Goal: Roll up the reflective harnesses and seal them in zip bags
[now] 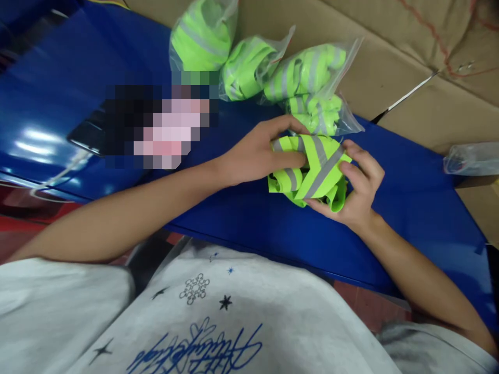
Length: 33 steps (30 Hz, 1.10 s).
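Note:
Between my two hands is a folded bundle of neon yellow-green reflective strap (322, 166) with grey stripes, held just above the blue table. My left hand (268, 150) grips the bundle's left side, its thumb and fingers pressed into the folds. On the right side, my right hand (360, 182) has its fingers curled around the edge, with the thumb underneath. A loop of strap hangs at the lower right of the bundle. Right behind it lies a clear bag of the same strap (315, 111), partly hidden by the bundle.
More clear bags of yellow-green reflective straps, a large bag (202, 36), a middle bag (249, 67) and a right bag (307, 70), line the back of the blue table (413, 223). A phone (88, 130) with a white cable lies left. Cardboard (390, 47) stands behind; a clear plastic bag (471, 158) lies right.

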Each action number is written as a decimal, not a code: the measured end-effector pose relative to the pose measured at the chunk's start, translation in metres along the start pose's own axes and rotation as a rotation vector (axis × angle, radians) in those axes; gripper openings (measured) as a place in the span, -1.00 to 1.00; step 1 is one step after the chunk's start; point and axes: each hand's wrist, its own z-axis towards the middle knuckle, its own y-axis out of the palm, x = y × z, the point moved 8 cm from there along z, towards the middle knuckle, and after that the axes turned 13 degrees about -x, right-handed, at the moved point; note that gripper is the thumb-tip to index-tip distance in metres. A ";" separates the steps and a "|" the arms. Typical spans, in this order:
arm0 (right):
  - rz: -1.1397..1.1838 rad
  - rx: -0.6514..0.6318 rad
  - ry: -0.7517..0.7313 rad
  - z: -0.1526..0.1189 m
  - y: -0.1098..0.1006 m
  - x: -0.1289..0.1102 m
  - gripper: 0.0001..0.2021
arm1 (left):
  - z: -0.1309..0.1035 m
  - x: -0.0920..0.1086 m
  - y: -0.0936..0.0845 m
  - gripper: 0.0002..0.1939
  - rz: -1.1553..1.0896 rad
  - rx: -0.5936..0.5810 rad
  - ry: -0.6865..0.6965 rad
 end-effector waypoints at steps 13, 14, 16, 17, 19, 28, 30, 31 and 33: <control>0.216 -0.045 0.561 -0.027 0.009 0.049 -0.68 | -0.018 0.029 0.017 -0.26 0.285 0.021 0.278; 0.257 -0.033 0.577 -0.029 0.011 0.054 -0.64 | -0.019 0.032 0.017 -0.20 0.334 0.019 0.304; 0.335 -0.007 0.576 -0.030 0.012 0.058 -0.55 | -0.016 0.024 0.012 -0.30 0.255 0.047 0.237; 0.360 0.009 0.577 -0.028 0.011 0.058 -0.54 | -0.014 0.015 0.009 -0.41 0.140 0.067 0.175; 0.347 0.075 0.579 -0.023 0.004 0.055 -0.57 | -0.008 -0.005 0.008 -0.55 -0.142 0.085 0.057; -0.298 -0.120 -0.021 0.004 0.003 -0.026 -0.44 | -0.004 -0.029 0.020 -0.68 -0.643 -0.016 -0.229; -0.178 -0.104 0.023 0.002 0.003 -0.020 -0.48 | -0.006 -0.030 0.020 -0.42 -0.522 -0.026 -0.301; -0.089 -0.060 0.084 0.001 0.000 -0.013 -0.52 | -0.007 -0.030 0.018 -0.33 -0.422 -0.001 -0.314; 0.089 0.056 0.262 -0.003 -0.007 0.008 -0.63 | -0.009 -0.019 0.007 -0.34 -0.158 0.100 -0.229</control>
